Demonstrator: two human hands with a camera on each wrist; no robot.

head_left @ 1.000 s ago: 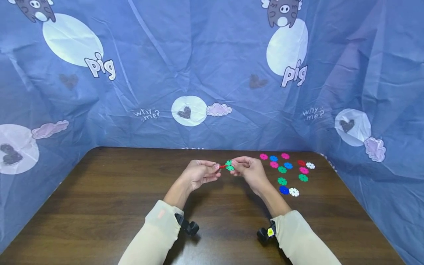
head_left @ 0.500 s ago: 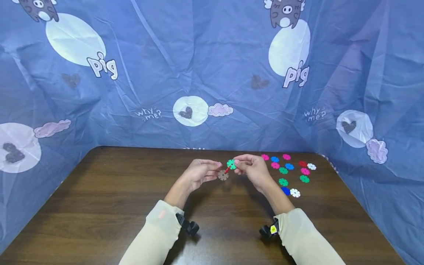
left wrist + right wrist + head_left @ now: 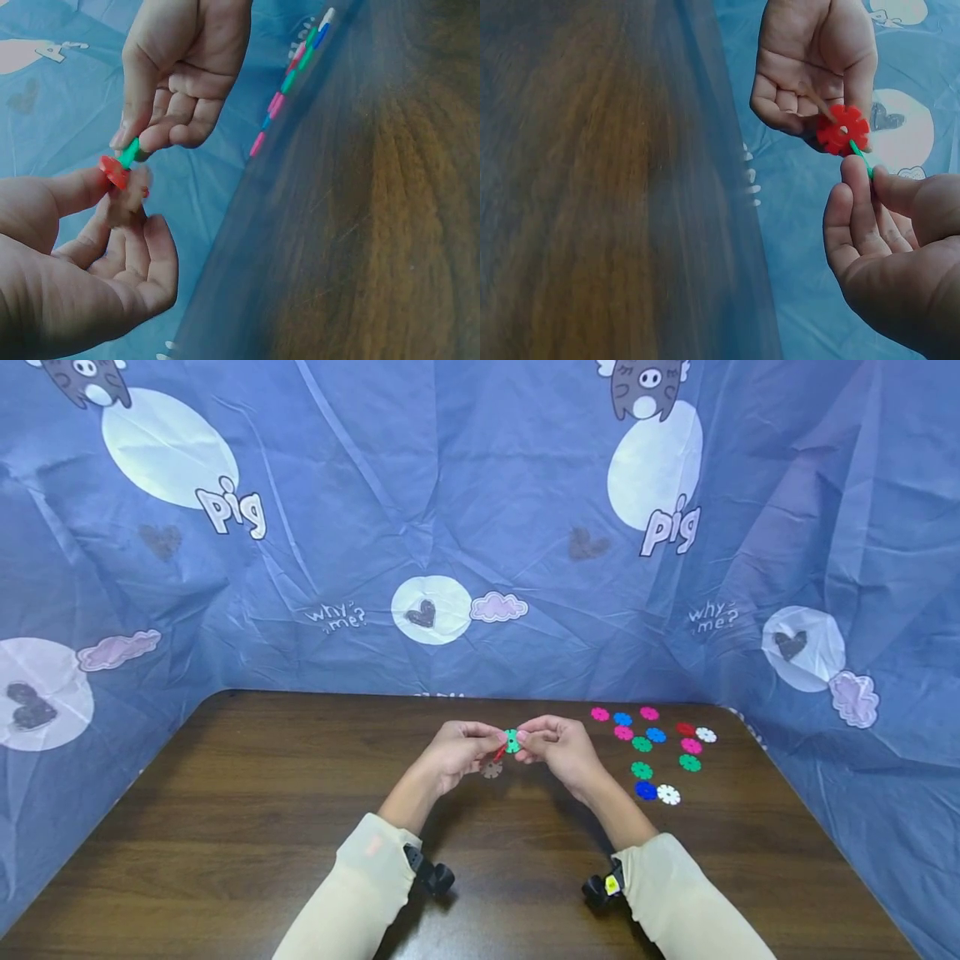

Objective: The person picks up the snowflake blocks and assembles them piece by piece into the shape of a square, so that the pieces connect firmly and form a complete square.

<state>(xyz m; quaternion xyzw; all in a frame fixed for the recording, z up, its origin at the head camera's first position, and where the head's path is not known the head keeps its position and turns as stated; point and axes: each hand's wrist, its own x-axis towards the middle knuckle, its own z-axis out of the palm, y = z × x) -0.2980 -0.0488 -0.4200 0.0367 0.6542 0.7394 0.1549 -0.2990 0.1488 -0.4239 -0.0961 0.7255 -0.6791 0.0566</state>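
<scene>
Green disc [image 3: 514, 746] pinched in the right hand [image 3: 561, 750] and held against a red disc [image 3: 844, 120] in the left hand [image 3: 456, 756], over the desk [image 3: 262, 802].
Both hands are closed just at thumb and fingertips, the discs being gripped by their rims between them, near the middle of the far part of the desk. The edge of the green disc is brought to the rim of the red one; whether their slots are interlocked cannot be told. Below the left fingertips a brown disc [image 3: 492, 770] is carried, set at an angle to the red disc. To the right, loose discs [image 3: 656, 736] in pink, blue, green, red and white are scattered flat on the desk. Behind, a blue cloth [image 3: 495, 468] printed with pigs and hearts is hung.
</scene>
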